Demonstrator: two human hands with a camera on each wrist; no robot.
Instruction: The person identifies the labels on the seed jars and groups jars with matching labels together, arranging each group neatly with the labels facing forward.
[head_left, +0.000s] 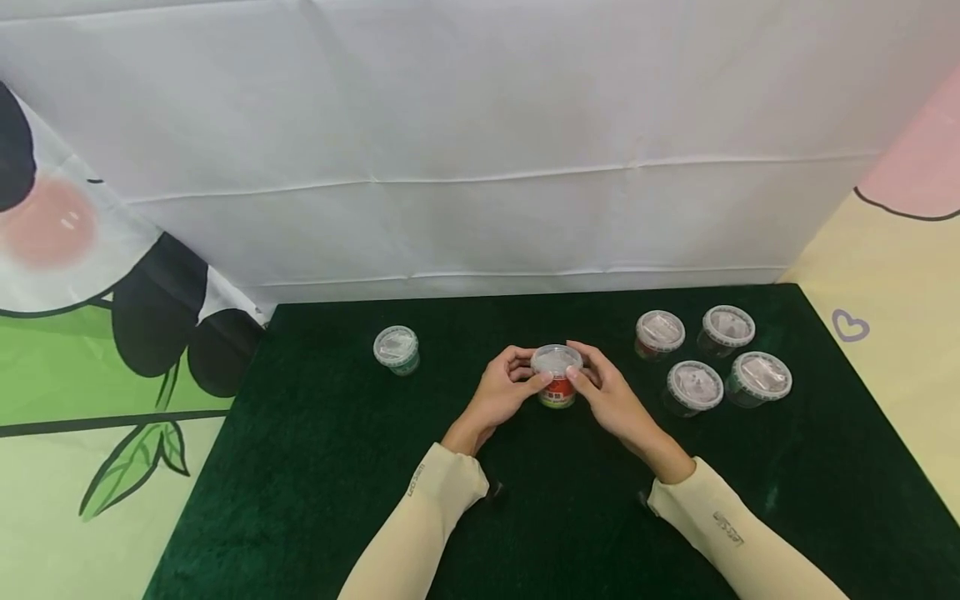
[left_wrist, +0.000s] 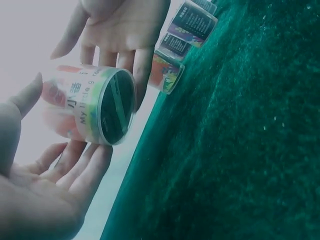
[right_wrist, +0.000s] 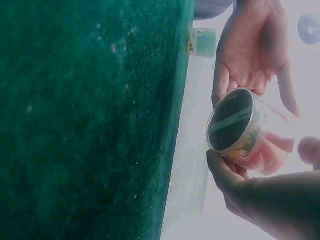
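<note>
Between both hands is a small round plastic tub (head_left: 557, 388) with a clear lid and a red printed label. My left hand (head_left: 501, 388) grips its left side, fingers around the far side and thumb toward the front. From the right, my right hand (head_left: 611, 400) holds the same tub, its thumb near the lid rim. In the left wrist view the tub (left_wrist: 75, 102) is tipped sideways to the camera, and its dark see-through base shows above the green cloth. The right wrist view shows that base too, with fingers (right_wrist: 227, 172) of the right hand under the tub's side.
Several similar lidded tubs stand grouped at the right, one of them a front tub (head_left: 694, 387). A single tub (head_left: 396, 348) stands at the back left. Dark green cloth (head_left: 300, 483) covers the table, and a white curtain (head_left: 480, 225) hangs behind its back edge.
</note>
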